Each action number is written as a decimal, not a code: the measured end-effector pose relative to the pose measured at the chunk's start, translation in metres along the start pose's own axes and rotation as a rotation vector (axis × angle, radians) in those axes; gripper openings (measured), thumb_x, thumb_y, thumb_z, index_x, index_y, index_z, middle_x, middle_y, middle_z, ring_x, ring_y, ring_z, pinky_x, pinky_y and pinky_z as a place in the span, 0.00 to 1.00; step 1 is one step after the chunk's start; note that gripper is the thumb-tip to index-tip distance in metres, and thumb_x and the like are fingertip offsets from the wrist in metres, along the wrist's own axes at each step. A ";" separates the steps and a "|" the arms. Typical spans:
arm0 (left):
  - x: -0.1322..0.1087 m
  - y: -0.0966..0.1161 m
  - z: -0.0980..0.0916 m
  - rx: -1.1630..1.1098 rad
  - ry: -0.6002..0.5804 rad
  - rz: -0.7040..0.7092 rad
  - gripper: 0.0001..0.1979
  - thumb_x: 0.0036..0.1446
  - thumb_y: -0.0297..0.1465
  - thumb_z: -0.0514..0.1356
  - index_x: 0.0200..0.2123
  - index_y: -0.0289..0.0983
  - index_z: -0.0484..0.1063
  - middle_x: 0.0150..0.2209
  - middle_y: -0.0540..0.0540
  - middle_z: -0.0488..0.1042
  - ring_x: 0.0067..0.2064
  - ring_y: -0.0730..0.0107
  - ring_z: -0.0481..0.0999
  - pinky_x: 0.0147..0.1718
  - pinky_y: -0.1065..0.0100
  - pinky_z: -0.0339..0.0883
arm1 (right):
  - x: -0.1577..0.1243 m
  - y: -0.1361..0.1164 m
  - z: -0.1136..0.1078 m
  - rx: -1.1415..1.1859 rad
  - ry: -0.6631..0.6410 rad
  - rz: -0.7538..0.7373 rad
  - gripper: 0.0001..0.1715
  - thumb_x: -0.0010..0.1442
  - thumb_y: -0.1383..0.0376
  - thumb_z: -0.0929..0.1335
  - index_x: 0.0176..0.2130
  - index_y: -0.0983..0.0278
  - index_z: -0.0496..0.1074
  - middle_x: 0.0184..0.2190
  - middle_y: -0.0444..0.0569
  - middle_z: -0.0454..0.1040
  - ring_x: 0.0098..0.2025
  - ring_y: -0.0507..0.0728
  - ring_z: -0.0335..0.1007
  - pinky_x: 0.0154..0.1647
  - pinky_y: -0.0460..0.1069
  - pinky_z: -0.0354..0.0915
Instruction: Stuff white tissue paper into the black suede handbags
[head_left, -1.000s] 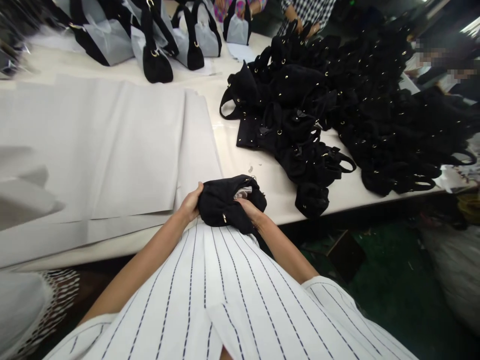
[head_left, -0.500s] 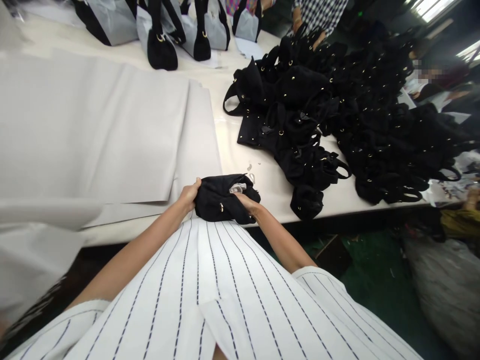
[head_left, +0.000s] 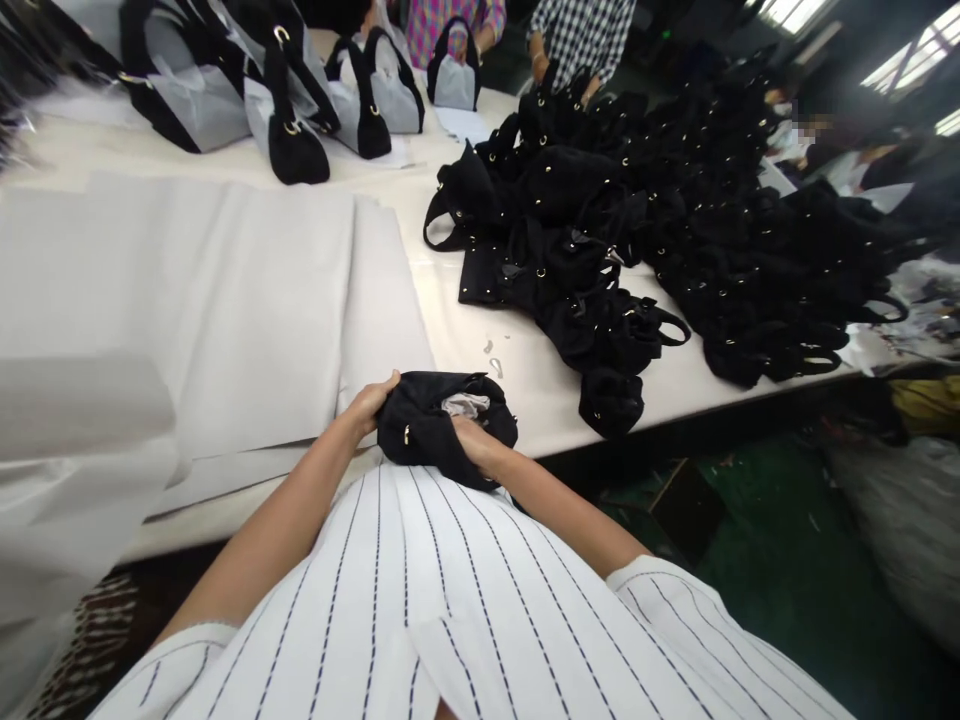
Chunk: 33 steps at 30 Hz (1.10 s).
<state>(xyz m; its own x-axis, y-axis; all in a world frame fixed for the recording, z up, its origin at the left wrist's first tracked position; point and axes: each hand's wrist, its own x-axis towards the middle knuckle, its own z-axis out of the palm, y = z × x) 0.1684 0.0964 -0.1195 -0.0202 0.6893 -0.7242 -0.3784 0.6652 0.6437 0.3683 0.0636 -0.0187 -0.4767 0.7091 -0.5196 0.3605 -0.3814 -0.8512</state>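
Note:
Against the front of my striped shirt, at the table's near edge, is a black fabric bag [head_left: 424,415] with a small gold fitting. Its opening faces up and shows pale crumpled material [head_left: 466,404] inside. My left hand [head_left: 373,402] grips the bag's left end, thumb on top and the other fingers hidden beneath the cloth. Into the opening reaches my right hand [head_left: 474,442]; its fingers are out of sight inside the bag.
Black bags with gold fittings lie heaped [head_left: 570,260] on the table [head_left: 450,330] to the right. Large pale sheets [head_left: 247,310] cover the left. Grey-and-black bags [head_left: 199,105] stand at the back, near two people in checked shirts [head_left: 585,38]. A lone black piece [head_left: 611,402] lies near the edge.
My right hand has moved left and deeper into the bag, whose opening now gapes wider and shows more of the pale material. The whole view has shifted slightly.

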 end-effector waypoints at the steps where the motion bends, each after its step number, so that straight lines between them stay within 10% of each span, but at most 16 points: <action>1: 0.004 0.003 -0.003 0.030 -0.033 0.000 0.25 0.44 0.50 0.68 0.31 0.31 0.76 0.32 0.35 0.80 0.37 0.54 0.80 0.40 0.61 0.74 | -0.005 -0.003 0.000 -0.014 -0.014 -0.035 0.18 0.64 0.60 0.60 0.29 0.63 0.72 0.26 0.46 0.71 0.32 0.55 0.66 0.39 0.49 0.65; 10: 0.009 0.037 -0.024 0.742 0.317 0.360 0.13 0.48 0.41 0.62 0.27 0.36 0.77 0.38 0.39 0.80 0.49 0.47 0.76 0.48 0.56 0.69 | -0.071 -0.038 -0.045 -0.691 -0.139 -0.362 0.16 0.65 0.65 0.61 0.31 0.63 0.75 0.30 0.45 0.75 0.36 0.54 0.69 0.42 0.48 0.62; 16: -0.018 0.073 0.032 1.174 -0.081 0.652 0.28 0.50 0.50 0.61 0.50 0.41 0.75 0.51 0.44 0.76 0.52 0.53 0.74 0.55 0.59 0.64 | -0.074 -0.025 -0.054 -0.575 -0.154 -0.560 0.23 0.57 0.71 0.69 0.53 0.63 0.72 0.54 0.52 0.72 0.62 0.58 0.60 0.62 0.52 0.55; 21: -0.016 0.053 0.045 1.297 -0.233 0.584 0.36 0.45 0.46 0.66 0.57 0.39 0.68 0.53 0.42 0.74 0.53 0.54 0.73 0.55 0.58 0.64 | -0.065 0.018 -0.067 -0.505 0.378 -0.189 0.18 0.54 0.70 0.71 0.46 0.62 0.72 0.47 0.50 0.73 0.47 0.56 0.71 0.50 0.52 0.65; 24: -0.012 0.041 0.037 1.289 -0.116 0.733 0.32 0.46 0.42 0.66 0.55 0.38 0.69 0.51 0.40 0.71 0.54 0.54 0.70 0.55 0.57 0.64 | -0.048 0.055 -0.062 -0.366 0.353 0.121 0.17 0.53 0.55 0.74 0.38 0.63 0.71 0.32 0.45 0.74 0.36 0.55 0.71 0.40 0.51 0.66; 27: -0.007 0.036 0.036 1.312 -0.068 0.856 0.33 0.44 0.40 0.67 0.54 0.38 0.67 0.51 0.40 0.67 0.55 0.53 0.68 0.54 0.56 0.65 | -0.019 0.077 -0.041 -0.169 0.245 0.140 0.25 0.47 0.50 0.75 0.38 0.63 0.68 0.31 0.44 0.73 0.34 0.55 0.70 0.35 0.49 0.64; 33: -0.006 0.028 0.037 1.068 0.208 0.589 0.35 0.37 0.41 0.71 0.49 0.37 0.66 0.39 0.47 0.72 0.42 0.60 0.73 0.46 0.58 0.68 | 0.051 0.039 -0.016 -0.185 0.648 0.024 0.18 0.55 0.59 0.70 0.43 0.63 0.65 0.28 0.42 0.70 0.33 0.55 0.68 0.38 0.50 0.64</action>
<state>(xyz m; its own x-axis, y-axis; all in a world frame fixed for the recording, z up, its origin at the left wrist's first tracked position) 0.1923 0.1219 -0.0879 -0.1148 0.9690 -0.2190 0.6807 0.2373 0.6930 0.3709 0.0942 -0.0774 0.0898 0.9360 -0.3402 0.5237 -0.3350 -0.7833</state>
